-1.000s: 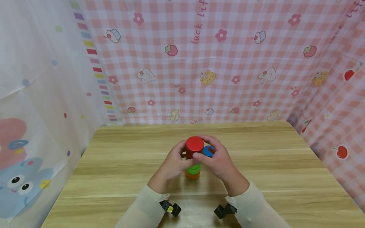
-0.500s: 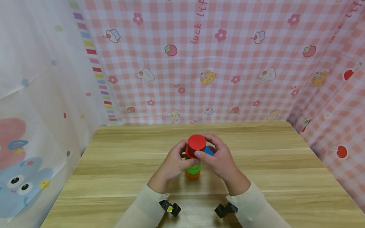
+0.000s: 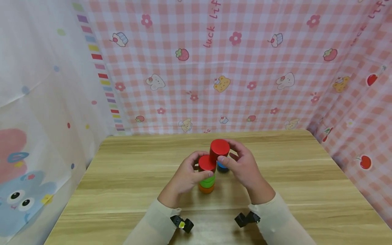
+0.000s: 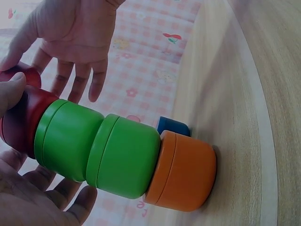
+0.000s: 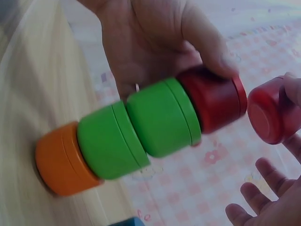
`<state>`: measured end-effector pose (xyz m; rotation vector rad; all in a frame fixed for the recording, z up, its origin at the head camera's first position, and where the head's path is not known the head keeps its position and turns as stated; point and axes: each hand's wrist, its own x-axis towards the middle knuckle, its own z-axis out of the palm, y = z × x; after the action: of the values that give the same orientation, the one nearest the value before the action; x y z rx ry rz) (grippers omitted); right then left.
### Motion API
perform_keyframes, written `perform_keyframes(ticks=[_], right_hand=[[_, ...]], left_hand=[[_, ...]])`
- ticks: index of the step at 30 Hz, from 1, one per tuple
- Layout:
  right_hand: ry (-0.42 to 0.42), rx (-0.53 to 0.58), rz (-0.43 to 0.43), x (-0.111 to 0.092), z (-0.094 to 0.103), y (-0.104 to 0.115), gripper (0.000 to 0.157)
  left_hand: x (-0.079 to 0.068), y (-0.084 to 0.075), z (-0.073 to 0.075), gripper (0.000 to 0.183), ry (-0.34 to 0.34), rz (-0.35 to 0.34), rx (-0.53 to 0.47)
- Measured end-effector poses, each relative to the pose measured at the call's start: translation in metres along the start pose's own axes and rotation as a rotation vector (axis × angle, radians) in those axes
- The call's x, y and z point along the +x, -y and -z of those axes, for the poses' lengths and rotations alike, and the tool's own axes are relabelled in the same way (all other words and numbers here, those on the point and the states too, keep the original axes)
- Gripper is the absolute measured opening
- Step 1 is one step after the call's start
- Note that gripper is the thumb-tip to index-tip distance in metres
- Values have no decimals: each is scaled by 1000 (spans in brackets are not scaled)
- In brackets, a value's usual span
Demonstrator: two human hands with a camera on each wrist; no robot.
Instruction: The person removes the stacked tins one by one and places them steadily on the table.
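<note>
A stack of small round lidded tins stands upright on the table. At the bottom is an orange tin (image 4: 186, 172), with a lower green tin (image 4: 126, 155) and an upper green tin (image 4: 70, 139) above it. A red tin (image 3: 207, 163) tops the stack, and my left hand (image 3: 185, 178) grips it between thumb and fingers. My right hand (image 3: 246, 166) holds a second red tin (image 3: 219, 146) by its sides, raised slightly above and right of the stack; the right wrist view shows a gap between the two red tins. Behind the stack, to its right, sits a blue tin (image 3: 223, 168), partly hidden.
The wooden table (image 3: 128, 177) reaches back to a pink checked curtain (image 3: 196, 78). A white patterned curtain (image 3: 46, 85) hangs at the left, and more checked cloth (image 3: 364, 129) at the right.
The second red tin has come off the stack's top and moved up and right in my right hand. The red tin beneath is now uncovered. My left hand has stayed in place.
</note>
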<state>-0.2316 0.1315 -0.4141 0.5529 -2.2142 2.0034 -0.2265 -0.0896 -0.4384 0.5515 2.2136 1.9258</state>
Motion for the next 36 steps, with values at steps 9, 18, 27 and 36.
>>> perform_keyframes(ticks=[9,18,27,36], right_hand=[[22,-3,-14,4,18,-8,52],[34,-23,-33,9,36,-23,53],[51,-3,-12,13,55,-46,52],[33,-23,-30,15,74,-62,50]], left_hand=[[-1,1,0,53,6,19,-9],[-2,1,0,53,-1,31,-4],[-3,-2,-1,54,-5,55,-9],[0,-1,0,54,1,30,-8]])
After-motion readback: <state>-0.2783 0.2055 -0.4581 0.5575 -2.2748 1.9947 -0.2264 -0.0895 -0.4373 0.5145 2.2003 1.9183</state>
